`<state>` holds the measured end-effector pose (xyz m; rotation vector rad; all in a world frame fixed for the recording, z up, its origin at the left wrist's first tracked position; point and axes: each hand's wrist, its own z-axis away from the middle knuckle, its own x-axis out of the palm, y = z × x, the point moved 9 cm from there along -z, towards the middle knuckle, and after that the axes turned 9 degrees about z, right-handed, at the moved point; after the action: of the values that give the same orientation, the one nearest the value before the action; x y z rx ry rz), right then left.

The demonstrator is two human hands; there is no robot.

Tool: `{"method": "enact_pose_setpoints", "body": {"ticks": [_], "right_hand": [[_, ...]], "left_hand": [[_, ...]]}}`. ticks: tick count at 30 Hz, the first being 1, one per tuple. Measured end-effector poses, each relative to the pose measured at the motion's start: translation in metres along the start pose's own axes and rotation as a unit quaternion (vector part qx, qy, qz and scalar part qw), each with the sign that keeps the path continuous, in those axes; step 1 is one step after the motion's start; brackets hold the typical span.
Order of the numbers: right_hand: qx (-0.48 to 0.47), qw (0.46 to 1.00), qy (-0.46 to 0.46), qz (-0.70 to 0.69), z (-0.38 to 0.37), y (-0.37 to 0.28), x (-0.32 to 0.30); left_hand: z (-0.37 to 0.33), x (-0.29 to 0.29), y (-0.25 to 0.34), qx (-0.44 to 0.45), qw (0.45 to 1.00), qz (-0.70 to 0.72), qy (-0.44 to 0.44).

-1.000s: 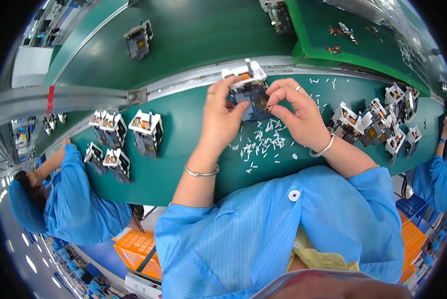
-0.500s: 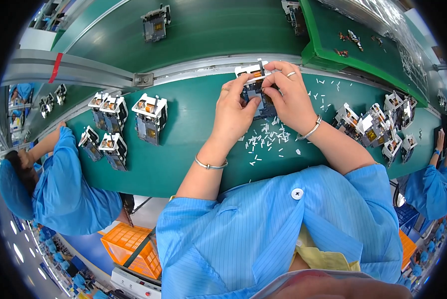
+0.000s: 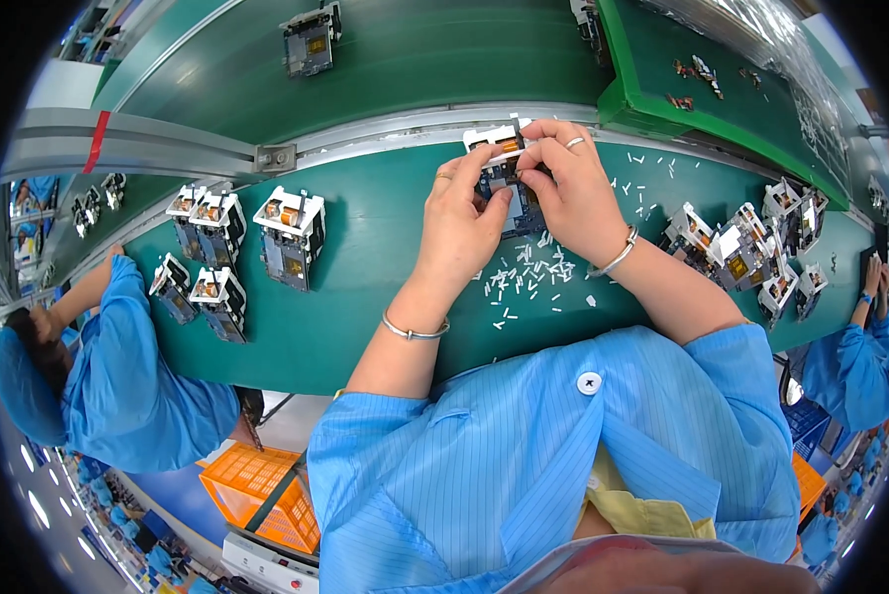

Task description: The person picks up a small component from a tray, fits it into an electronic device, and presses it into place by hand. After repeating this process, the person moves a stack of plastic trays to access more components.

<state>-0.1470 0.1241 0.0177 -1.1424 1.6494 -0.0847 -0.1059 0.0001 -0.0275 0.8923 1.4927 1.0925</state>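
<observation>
A circuit board assembly [image 3: 521, 210] with a white plastic frame and a copper coil on top stands near the bench's far edge, between my hands. My left hand [image 3: 461, 220] is closed on its left side, fingers on the white frame and thumb against the dark board. My right hand [image 3: 575, 188] bends over its right side, with thumb and index finger pinched together at the board. Whatever sits in that pinch is hidden. Small white strips [image 3: 528, 275] lie scattered on the green bench just below the assembly.
Similar assemblies stand on the left [image 3: 291, 238] and crowd together on the right [image 3: 746, 252]. Behind a metal rail, a green conveyor [image 3: 444, 69] carries another assembly [image 3: 312, 45]. A green-edged tray [image 3: 662, 121] holds small copper parts. Co-workers sit at left [image 3: 127, 366] and right [image 3: 850, 371].
The view has shifted slightly, so the left assemblies appear a little further left. My hands keep nearly the same hold, with the left thumb moved slightly off the board's middle.
</observation>
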Motion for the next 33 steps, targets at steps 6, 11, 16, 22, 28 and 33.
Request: {"method": "enact_pose_setpoints", "body": {"ticks": [6, 11, 16, 22, 28, 33], "right_hand": [[-0.011, 1.0, 0.018, 0.01, 0.003, -0.001, 0.002], [-0.038, 0.998, 0.038, 0.029, 0.004, -0.004, 0.003], [-0.044, 0.997, 0.047, 0.029, 0.006, -0.003, 0.004], [0.024, 0.997, 0.013, -0.074, 0.004, 0.011, 0.004], [0.1, 0.993, 0.0, -0.062, 0.003, 0.024, 0.019], [0.038, 0.999, -0.027, 0.004, -0.001, 0.019, 0.021]], "left_hand": [[-0.001, -0.001, -0.001, -0.002, 1.0, 0.016, 0.024], [-0.001, -0.001, -0.001, 0.007, 0.999, 0.029, 0.037], [-0.002, -0.003, 0.001, 0.008, 0.998, 0.03, 0.046], [-0.011, -0.003, -0.005, -0.025, 0.998, 0.035, 0.046], [-0.012, -0.002, -0.005, -0.063, 0.996, 0.051, 0.04], [-0.016, 0.002, -0.011, -0.039, 0.998, 0.04, 0.028]]}}
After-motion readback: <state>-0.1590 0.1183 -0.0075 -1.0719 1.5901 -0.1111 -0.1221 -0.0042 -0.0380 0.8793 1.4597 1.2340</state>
